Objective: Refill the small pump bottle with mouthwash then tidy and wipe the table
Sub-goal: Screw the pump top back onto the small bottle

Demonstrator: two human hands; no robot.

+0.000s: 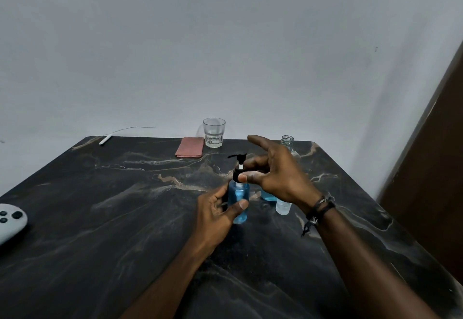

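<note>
From my head camera: my left hand wraps the blue-filled small pump bottle, which stands upright on the dark marble worktop. My right hand pinches the black pump collar between thumb and forefinger, the other fingers spread loose. Full, it should feel weighty for its size, smooth plastic and likely slippery if wet; I'd grip the body low and turn at the collar. The mouthwash bottle stands open behind my right hand.

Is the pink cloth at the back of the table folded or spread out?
Folded. The pink cloth lies as a small, thick rectangle beside the glass, with layered edges at its near side.
</note>
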